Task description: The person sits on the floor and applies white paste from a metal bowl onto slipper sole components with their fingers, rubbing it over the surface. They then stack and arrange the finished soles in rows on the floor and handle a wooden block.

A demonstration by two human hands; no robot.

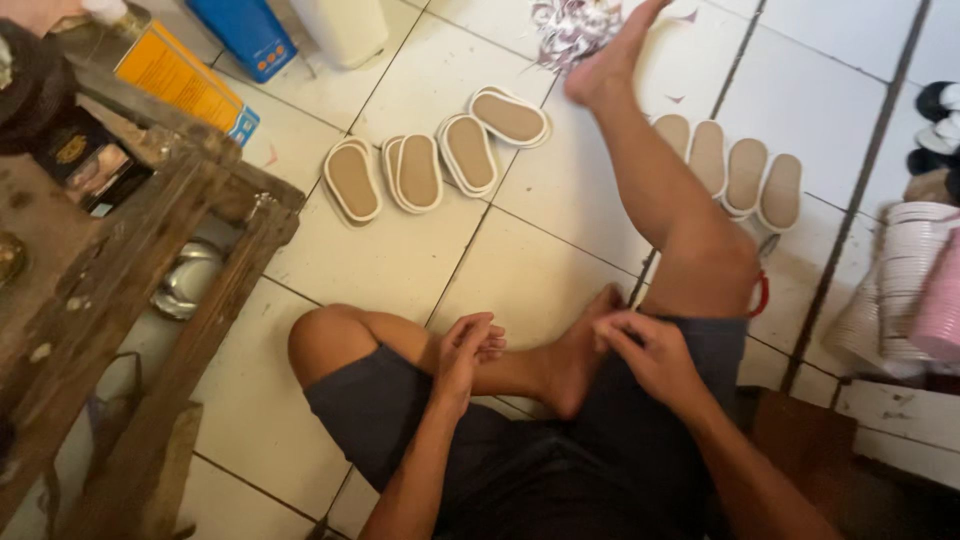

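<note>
Sitting on the white tiled floor (400, 260) in dark shorts, the person had the left leg folded in and the right leg stretched out toward the shoe soles. The left hand (462, 350) rested on the folded shin, fingers loosely curled and holding nothing that showed. The right hand (645, 350) lay at the bare foot (580, 355), fingertips bent against its heel; it gripped no tool or sole as far as could be seen.

Beyond the foot, well out of reach of both hands, four tan soles with white rims (440, 160) lay in a loose row, and four plain tan soles (730, 165) lay overlapping past the raised right knee. A shredded paper tuft (572, 28) lay farther off still. To my eye nothing was in hand: the soles were laid out, untouched.
</note>
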